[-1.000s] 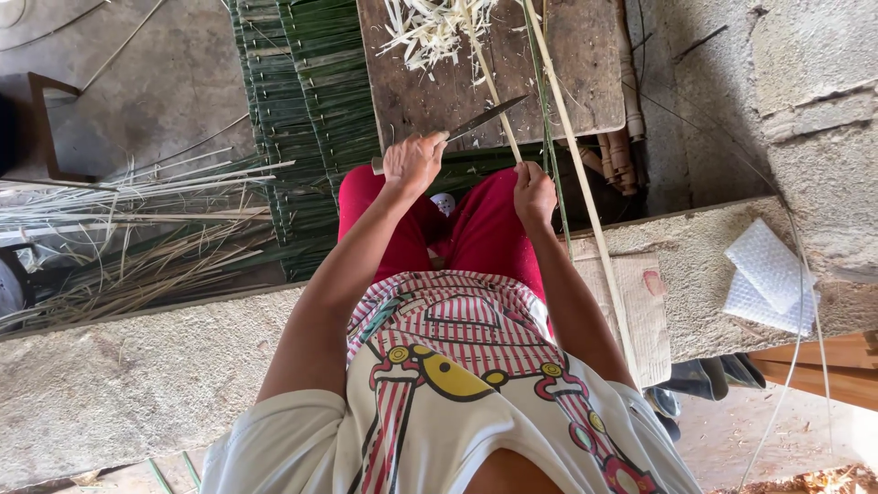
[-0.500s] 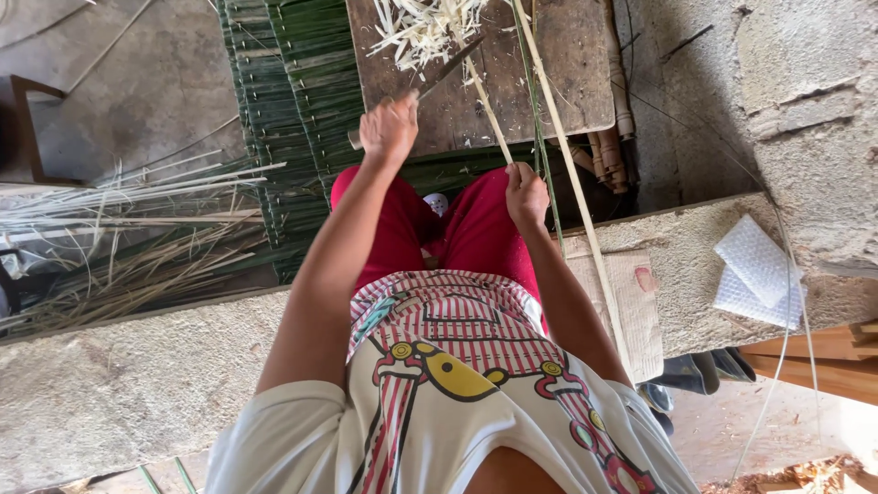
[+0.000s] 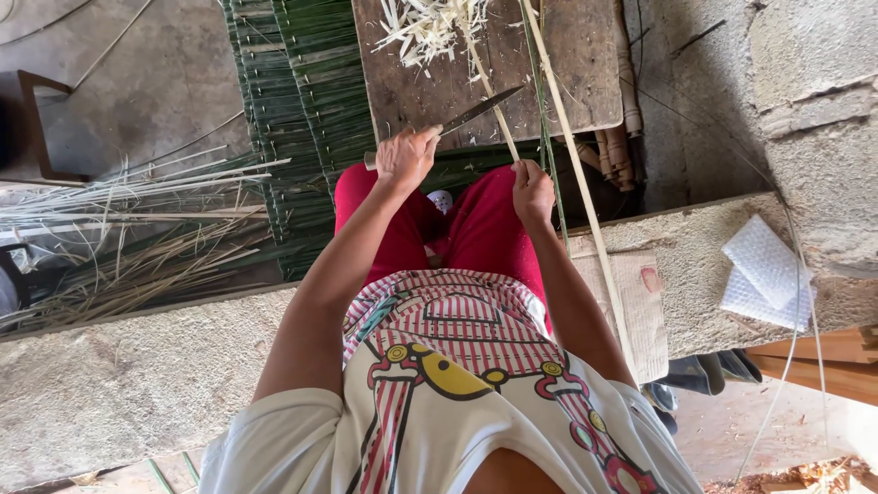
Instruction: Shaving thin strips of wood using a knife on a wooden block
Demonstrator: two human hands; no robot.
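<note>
The left hand (image 3: 407, 157) was closed around the handle of a dark-bladed knife (image 3: 480, 108), the blade angled up and to the right across the wooden tabletop (image 3: 585, 64). The right hand (image 3: 532, 190) pinched a thin pale bamboo strip (image 3: 489, 87) just above the red-trousered knees; the strip ran up from that grip, under the blade, toward the far end of the board. 2 longer strips (image 3: 572, 155) — 1 pale, 1 green — lay just beside the right hand, slanting across the tabletop and down past the concrete ledge (image 3: 713, 265).

To shave well, I judged, the blade should lie shallow against the strip, with the right hand keeping the strip taut and its fingers behind the edge.

No box or basket showed. A loose heap of white shavings (image 3: 425, 27) lay on the far end of the tabletop, green woven matting (image 3: 302, 101) lay beside it on the floor, and dry split stalks (image 3: 128, 229) were piled at the left. Folded white wrap (image 3: 764, 274) rested on the ledge.
</note>
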